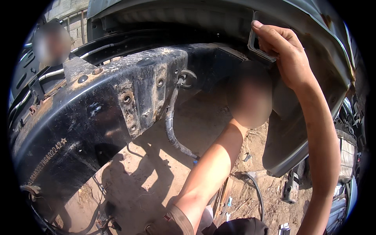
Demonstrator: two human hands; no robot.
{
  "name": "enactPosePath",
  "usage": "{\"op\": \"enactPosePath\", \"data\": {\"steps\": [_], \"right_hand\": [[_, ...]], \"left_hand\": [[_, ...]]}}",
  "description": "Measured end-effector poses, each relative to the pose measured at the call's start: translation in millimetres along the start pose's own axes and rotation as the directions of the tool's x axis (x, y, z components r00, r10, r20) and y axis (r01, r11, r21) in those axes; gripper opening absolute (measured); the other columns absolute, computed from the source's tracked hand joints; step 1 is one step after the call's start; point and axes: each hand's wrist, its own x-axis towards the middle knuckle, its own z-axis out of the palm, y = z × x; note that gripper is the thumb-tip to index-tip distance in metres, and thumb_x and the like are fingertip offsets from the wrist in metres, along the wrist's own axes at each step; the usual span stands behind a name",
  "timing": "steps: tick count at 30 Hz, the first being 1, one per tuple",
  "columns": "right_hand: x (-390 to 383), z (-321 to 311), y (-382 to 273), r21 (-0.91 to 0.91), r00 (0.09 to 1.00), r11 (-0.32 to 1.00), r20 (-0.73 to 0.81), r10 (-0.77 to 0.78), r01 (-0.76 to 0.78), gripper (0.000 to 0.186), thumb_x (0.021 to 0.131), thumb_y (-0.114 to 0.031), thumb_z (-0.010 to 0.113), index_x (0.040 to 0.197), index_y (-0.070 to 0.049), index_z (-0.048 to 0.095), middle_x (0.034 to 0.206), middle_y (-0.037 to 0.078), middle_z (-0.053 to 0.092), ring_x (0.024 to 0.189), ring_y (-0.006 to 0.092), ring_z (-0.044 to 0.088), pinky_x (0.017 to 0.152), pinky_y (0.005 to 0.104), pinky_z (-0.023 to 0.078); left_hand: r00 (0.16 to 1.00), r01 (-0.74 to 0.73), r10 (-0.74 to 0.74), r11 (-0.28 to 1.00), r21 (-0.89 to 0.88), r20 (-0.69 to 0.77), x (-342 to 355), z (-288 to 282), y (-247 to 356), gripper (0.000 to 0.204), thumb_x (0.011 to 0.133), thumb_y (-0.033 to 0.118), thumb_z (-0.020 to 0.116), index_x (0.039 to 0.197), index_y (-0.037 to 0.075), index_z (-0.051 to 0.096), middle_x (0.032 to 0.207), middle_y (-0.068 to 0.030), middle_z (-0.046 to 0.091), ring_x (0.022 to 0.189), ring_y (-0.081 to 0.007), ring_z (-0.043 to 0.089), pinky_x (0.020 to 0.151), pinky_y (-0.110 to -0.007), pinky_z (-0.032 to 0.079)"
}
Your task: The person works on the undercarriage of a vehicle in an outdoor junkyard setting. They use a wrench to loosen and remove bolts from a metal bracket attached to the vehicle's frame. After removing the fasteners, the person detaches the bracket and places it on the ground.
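Up at the grey metal panel (290,121), my right hand (284,49) has its fingers curled around a thin-edged metal bracket (251,37) with rounded corners. The thumb rests along its edge. My left arm reaches up from the lower middle to my left hand (250,103), which a blurred patch covers, so its fingers do not show. It is close to the grey panel and to the end of a black vehicle frame rail (98,117). This rail curves across the left side, scuffed and rusty, with bolt holes.
A grey-wrapped cable (170,121) hangs from a hook (189,79) on the rail. A second person (51,43), blurred, is at the upper left. On the dirt ground lie a black hose (256,192) and a metal part (290,188).
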Motion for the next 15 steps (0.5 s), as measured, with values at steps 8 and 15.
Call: {"op": "enactPosePath", "data": {"steps": [8, 15], "right_hand": [[-31, -13, 37, 0.078, 0.997, 0.994, 0.027, -0.074, 0.071, 0.044, 0.094, -0.028, 0.054, 0.06, -0.01, 0.035, 0.058, -0.001, 0.031, 0.06, 0.0111, 0.032, 0.065, 0.0272, 0.033], [-82, -6, 73, -0.008, 0.994, 0.999, 0.104, 0.035, -0.034, 0.037, 0.093, -0.026, 0.056, 0.065, -0.008, 0.04, 0.061, 0.0, 0.037, 0.061, 0.0133, 0.038, 0.064, 0.0283, 0.036]], "left_hand": [[0.839, 0.211, -0.497, -0.077, -0.975, 0.221, -14, 94, -49, 0.028, 0.094, 0.029, 0.05, 0.072, 0.013, 0.052, 0.061, 0.0009, 0.042, 0.05, -0.0149, 0.042, 0.05, -0.03, 0.041], [0.777, 0.419, -0.209, -0.533, -0.736, 0.594, -15, 50, -42, 0.029, 0.101, 0.035, 0.037, 0.081, 0.015, 0.043, 0.061, 0.0027, 0.037, 0.053, -0.0133, 0.04, 0.055, -0.033, 0.04]]}}
